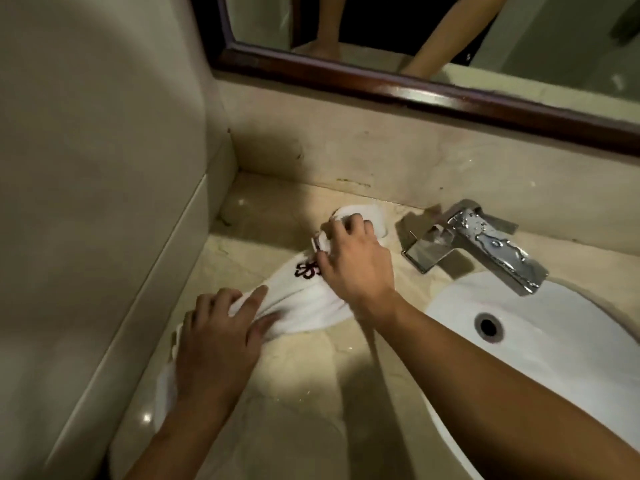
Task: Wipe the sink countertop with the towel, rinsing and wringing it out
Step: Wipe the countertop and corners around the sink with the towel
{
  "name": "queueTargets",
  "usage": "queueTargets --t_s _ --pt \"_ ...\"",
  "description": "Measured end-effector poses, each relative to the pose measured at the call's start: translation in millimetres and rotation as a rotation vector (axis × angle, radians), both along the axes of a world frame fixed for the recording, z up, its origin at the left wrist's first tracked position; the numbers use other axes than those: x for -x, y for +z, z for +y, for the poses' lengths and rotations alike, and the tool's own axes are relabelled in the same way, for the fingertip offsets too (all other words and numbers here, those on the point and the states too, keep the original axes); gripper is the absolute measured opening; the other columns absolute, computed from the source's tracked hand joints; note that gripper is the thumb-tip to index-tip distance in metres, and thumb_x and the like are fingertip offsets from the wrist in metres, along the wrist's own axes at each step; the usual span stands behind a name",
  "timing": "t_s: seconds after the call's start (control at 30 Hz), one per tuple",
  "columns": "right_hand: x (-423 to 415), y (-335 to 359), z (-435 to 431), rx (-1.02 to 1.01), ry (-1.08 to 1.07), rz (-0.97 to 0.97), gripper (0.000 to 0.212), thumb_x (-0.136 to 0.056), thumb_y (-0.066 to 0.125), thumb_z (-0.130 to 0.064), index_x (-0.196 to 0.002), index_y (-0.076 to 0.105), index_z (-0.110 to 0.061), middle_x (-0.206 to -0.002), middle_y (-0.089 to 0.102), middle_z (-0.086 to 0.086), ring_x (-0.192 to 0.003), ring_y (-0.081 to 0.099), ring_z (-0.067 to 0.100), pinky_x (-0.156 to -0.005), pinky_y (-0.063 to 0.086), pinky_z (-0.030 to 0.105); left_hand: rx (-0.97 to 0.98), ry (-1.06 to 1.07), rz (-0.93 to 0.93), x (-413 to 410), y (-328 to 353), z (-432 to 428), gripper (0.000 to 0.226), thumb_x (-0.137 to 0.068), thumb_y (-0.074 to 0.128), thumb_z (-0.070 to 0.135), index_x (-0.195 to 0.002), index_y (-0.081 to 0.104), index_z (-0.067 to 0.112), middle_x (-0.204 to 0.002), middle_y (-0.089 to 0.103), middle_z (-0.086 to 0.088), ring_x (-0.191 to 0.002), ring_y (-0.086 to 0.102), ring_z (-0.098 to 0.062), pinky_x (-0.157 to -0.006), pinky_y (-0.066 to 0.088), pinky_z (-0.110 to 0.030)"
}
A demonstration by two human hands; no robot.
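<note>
While a white towel [301,299] lies stretched across the beige stone table [294,393], both hands hold it. The left hand [218,341], at about eight o'clock, bunches the near end, its fingers curled into the cloth. The right hand [356,265], near the centre, clenches the far end, with towel showing past its knuckles at twelve o'clock. A wet chrome faucet [485,244] stands at two o'clock, over the white sink [554,358] at four o'clock.

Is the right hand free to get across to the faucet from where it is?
Probably yes: the faucet stands beside the right hand with bare countertop between, though that hand grips the towel.
</note>
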State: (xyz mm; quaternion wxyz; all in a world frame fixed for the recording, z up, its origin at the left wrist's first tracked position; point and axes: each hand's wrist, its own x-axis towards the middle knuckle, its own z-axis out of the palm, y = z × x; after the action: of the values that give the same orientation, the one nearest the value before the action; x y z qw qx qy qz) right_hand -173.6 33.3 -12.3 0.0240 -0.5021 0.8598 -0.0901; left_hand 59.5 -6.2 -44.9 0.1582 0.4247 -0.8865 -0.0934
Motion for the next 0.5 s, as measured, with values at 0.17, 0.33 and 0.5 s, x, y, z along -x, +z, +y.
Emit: queueTargets --t_s 0.17,0.33,0.5 --pt "29.8 27.8 -24.8 0.144 -0.319 0.158 0.047 -0.094 0.052 -0.052 -0.117 0.057 -0.011 -0.122 0.049 0.013 -0.112 0.046 0.031 -0.081 0.044 0.041 0.191 0.027 0.123 67.2 8.1 -73.5 0.041 -0.085 0.063 0.029 -0.124 0.073 0.026 -0.109 0.063 -0.012 -0.098 0.051 -0.036 -0.079 0.033 -0.046" --pt "41.9 30.5 -22.5 -0.015 -0.452 -0.041 0.087 -0.097 0.043 -0.069 -0.154 0.028 -0.005 -0.166 0.015 0.019 -0.152 0.013 0.04 -0.117 0.028 0.06 0.002 0.081 -0.096 130.8 25.1 -115.4 0.039 -0.088 0.069 0.028 -0.125 0.067 0.014 -0.143 0.051 -0.022 -0.125 0.047 -0.045 -0.105 0.037 -0.059" --pt "45.7 14.2 -7.3 -0.14 -0.236 -0.063 0.087 -0.089 0.062 -0.066 -0.15 0.028 -0.014 -0.157 0.022 0.019 -0.137 0.032 0.045 -0.106 0.043 0.059 -0.045 0.032 -0.35 123.6 21.4 -118.5 0.065 -0.098 0.054 0.058 -0.154 0.041 0.028 -0.144 0.051 -0.02 -0.127 0.049 -0.046 -0.104 0.039 -0.054"
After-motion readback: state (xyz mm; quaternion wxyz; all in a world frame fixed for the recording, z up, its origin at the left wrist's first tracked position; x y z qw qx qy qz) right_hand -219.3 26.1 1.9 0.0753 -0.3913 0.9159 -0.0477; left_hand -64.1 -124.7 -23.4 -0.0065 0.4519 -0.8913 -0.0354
